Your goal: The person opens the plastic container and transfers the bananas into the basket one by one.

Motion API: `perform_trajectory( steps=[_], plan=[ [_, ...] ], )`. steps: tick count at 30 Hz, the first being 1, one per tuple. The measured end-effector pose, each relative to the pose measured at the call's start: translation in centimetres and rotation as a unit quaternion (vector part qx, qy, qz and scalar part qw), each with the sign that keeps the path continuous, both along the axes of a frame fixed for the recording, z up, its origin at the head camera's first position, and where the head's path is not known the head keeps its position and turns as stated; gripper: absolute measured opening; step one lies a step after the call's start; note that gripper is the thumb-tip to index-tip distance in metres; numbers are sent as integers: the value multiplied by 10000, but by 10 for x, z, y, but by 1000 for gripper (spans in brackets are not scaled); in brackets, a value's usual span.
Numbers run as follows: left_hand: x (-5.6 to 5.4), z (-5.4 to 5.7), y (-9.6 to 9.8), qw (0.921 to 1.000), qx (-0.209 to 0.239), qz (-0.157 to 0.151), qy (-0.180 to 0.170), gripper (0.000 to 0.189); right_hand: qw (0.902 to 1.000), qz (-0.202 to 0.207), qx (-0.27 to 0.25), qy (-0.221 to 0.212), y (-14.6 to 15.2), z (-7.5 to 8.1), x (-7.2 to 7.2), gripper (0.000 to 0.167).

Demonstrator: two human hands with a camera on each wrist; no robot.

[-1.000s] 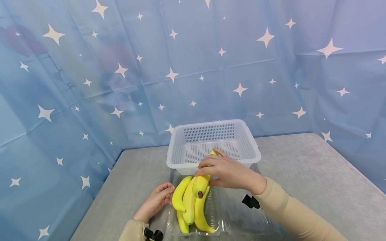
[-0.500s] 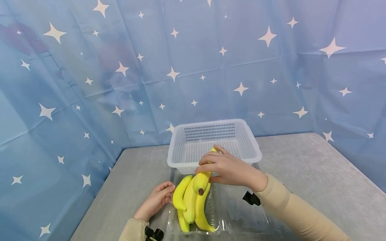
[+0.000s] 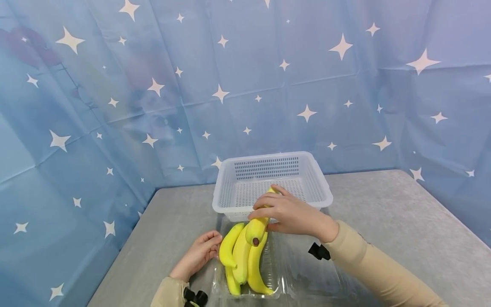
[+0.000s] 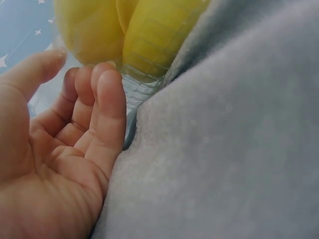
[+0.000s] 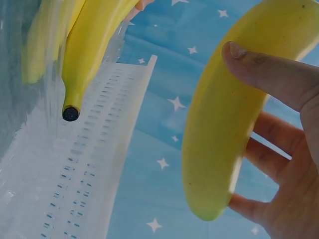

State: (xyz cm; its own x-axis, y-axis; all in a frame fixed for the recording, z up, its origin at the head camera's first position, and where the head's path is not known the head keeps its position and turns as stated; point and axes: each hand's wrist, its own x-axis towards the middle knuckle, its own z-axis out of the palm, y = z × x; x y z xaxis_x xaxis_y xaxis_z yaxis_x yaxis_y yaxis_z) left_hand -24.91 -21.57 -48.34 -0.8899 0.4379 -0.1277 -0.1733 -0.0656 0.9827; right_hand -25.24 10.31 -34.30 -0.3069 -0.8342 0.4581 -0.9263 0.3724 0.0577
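Observation:
My right hand [image 3: 293, 216] holds a yellow banana [image 3: 255, 233], its dark tip hanging over the other bananas. In the right wrist view the thumb presses one side of that banana [image 5: 214, 134] and the fingers reach round the other. Several more bananas [image 3: 241, 260] lie in a clear plastic clamshell box [image 3: 272, 262]. Beside the box's left edge is my left hand [image 3: 200, 251], its fingers loosely bent and gripping nothing. The left wrist view has its fingertips [image 4: 110, 92] right at the clear ribbed wall, with yellow bananas [image 4: 154, 35] behind.
A white perforated plastic basket [image 3: 226, 187] stands just behind the box. To the right lies the clamshell's flat clear lid [image 3: 314, 277]. Everything rests on a grey table [image 3: 383, 213], with a blue star-patterned curtain [image 3: 261, 76] at its back and left.
My right hand and its banana have risen slightly, away from the bananas in the box. My left hand stays beside the box.

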Motion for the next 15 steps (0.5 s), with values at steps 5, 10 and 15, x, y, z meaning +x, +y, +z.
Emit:
perform_trajectory(
  steps=[5, 10, 15],
  plan=[
    [-1, -1, -2, 10000, 8, -30, 46, 14, 10000, -12, -27, 21, 1, -2, -4, 53],
    [-1, -1, -3, 10000, -16, -42, 88, 15, 10000, -8, -48, 19, 3, -3, -5, 51],
    [-1, -1, -1, 10000, -30, 0, 53, 14, 10000, -21, -35, 46, 5, -3, -5, 50]
  ],
)
